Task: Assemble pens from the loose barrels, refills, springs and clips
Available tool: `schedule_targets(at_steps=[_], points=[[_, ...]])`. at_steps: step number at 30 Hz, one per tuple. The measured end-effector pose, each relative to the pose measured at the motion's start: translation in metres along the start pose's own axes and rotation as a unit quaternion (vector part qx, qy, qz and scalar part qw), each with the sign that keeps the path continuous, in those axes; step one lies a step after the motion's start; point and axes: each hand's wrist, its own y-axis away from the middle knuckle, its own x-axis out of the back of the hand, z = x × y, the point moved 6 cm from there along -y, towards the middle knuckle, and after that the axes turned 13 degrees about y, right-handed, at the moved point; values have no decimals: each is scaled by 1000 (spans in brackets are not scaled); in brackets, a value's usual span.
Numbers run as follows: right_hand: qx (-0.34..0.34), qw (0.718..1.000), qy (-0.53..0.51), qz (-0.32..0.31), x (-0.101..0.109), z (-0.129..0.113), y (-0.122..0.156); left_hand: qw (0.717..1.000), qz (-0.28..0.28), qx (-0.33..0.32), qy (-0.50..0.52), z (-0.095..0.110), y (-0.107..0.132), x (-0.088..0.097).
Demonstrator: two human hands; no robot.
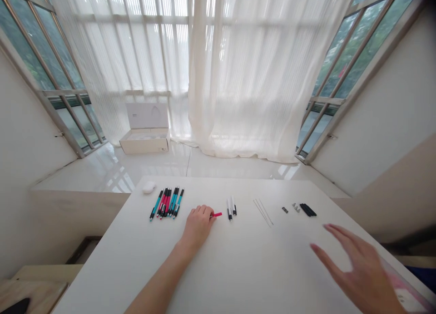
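My left hand (199,221) rests on the white table with its fingers closed round a pink pen barrel (217,214). One end of the barrel sticks out to the right; the rest is hidden by the fingers. Just right of it lie two white pen barrels with black ends (229,210). Thin pen refills (262,212) lie further right, then small dark pieces (285,209), grey cone-shaped tips (295,208) and several black rubber grips (308,209). My right hand (357,264) hovers at the table's right side, slightly blurred, fingers apart and holding nothing.
Several pink and blue pens (166,203) lie in a row on the left of the table (238,268). A small white case (149,187) sits at the far left corner. An open white box (145,144) stands on the window ledge. Something pink and clear (405,287) lies beneath my right hand.
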Motion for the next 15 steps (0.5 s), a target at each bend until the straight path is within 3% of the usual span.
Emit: schedule_targets(at_steps=[1,3,5,7,9,11,15], points=[[7,998,-55,-26,-11,-32,-14,1000,9,2,20,1,0,2],[7,972,-185,-144,-39,-97,-34,997,19,7,74,2,2,5],[-12,927,-303,-221,-64,-150,-43,992,16,11,122,3,3,5],[-30,872,-406,-270,-86,-185,-43,990,7,16,143,4,4,3],[-62,820,-487,-296,-106,-201,-37,989,-9,18,144,6,5,-1],[-98,780,-536,-308,-120,-202,-28,989,-34,6,143,9,5,-7],[-157,753,-562,-304,-131,-182,-25,990,-61,-14,128,11,4,-11]])
